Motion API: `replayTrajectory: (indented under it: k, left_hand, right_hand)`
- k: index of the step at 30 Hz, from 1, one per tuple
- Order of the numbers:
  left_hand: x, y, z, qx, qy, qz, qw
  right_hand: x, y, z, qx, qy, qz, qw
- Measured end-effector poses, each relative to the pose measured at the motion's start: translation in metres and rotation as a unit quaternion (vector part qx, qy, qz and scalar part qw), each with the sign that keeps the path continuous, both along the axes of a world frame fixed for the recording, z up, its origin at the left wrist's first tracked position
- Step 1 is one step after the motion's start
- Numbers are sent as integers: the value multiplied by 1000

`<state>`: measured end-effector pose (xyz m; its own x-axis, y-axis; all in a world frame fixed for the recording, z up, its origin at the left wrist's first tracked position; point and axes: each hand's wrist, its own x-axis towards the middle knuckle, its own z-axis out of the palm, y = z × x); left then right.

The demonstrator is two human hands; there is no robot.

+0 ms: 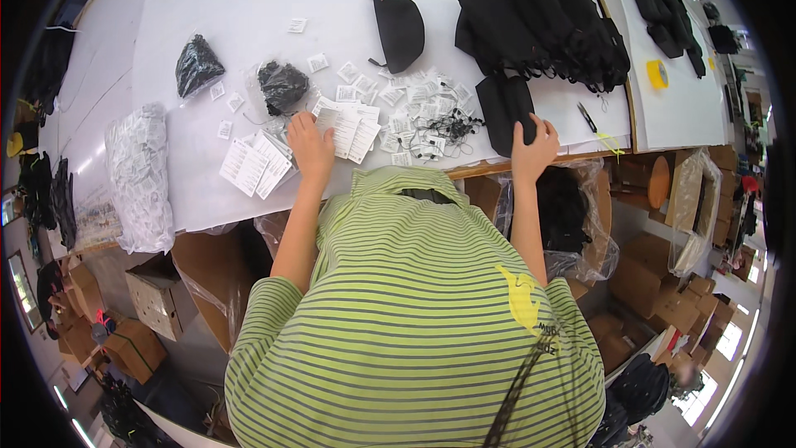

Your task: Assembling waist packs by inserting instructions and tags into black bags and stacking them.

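Observation:
My left hand (313, 149) is at the left edge of a fanned pile of white printed cards (358, 134), its thumb and fingers closed at the cards' edge. More cards (255, 164) lie just to its left. My right hand (536, 148) grips the right side of a small black bag (503, 112) lying near the table's front edge. Between the hands spreads a heap of small white packets (423, 99), with a tangle of black cords (454, 126) on it. Another black bag (400, 31), curved, lies flat behind the heap.
A pile of black bags (539, 21) is at the back right. Scissors (587, 118) and yellow tape (657, 75) lie to the right. Two plastic bags of black pieces (199, 65) (282, 87) and a long clear bag of white packets (139, 174) are at left. Cardboard boxes (207, 270) stand below.

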<state>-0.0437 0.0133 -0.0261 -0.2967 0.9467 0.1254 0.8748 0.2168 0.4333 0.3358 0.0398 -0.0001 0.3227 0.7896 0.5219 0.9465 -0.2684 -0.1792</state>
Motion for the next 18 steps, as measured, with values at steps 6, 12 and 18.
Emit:
replayTrajectory:
  k: [6,12,18]
  left_hand:
    - [-2,4,15,-124,-161,12,979]
    - [-2,-5,28,-49,-317,27,947]
    - [-2,-17,24,-13,-364,33,931]
  right_hand:
    - [-89,12,-14,-227,232,391,861]
    - [-133,2,-43,-271,129,471,830]
    - [-137,9,-20,-281,245,401,837]
